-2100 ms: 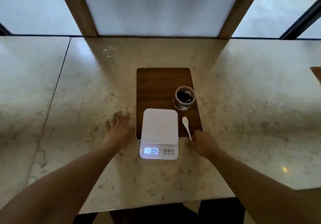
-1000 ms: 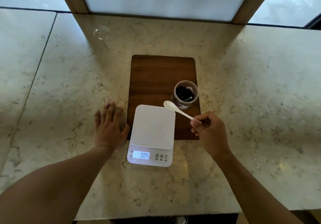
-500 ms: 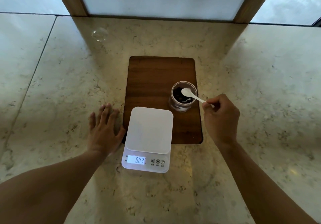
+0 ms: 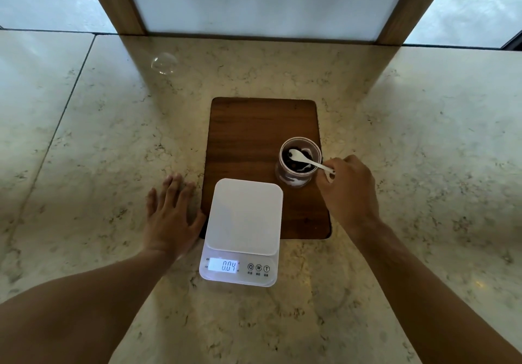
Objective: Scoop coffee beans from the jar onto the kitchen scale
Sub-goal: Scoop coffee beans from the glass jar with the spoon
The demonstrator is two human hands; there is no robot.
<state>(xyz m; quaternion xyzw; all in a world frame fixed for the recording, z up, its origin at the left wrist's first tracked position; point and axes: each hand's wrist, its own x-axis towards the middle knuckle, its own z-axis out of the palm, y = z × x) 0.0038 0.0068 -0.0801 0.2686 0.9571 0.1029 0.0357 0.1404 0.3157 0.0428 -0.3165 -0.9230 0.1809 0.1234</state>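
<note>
Far up and to the left of our left hand [image 4: 169, 217], a clear glass dome [image 4: 164, 63], perhaps a lid, sits alone on the marble counter [image 4: 84, 143]. The left hand itself lies flat on the stone, palm down, fingers spread and holding nothing; its thumb reaches toward the near left corner of the wooden board [image 4: 254, 132] and looks to be touching or almost touching it.

Just to the right of that thumb stands the white kitchen scale [image 4: 244, 217], its far part over the board and its front part on the counter. Its weighing plate is bare, and the lit display [image 4: 223, 265] at the front edge reads 0.04, with three round buttons beside it.

Beyond the scale's far right corner, on the right side of the board, stands the open glass jar [image 4: 299, 163]. Dark coffee beans [image 4: 288, 163] lie inside it.

Immediately to the right of the jar is our right hand [image 4: 348, 191], fingers pinched together around the end of the handle of a small white spoon [image 4: 308, 161]. The handle slopes across the jar's rim and the bowl sits inside the mouth, over the beans. From this angle we cannot tell whether the bowl has any beans in it or has pressed into them.
</note>
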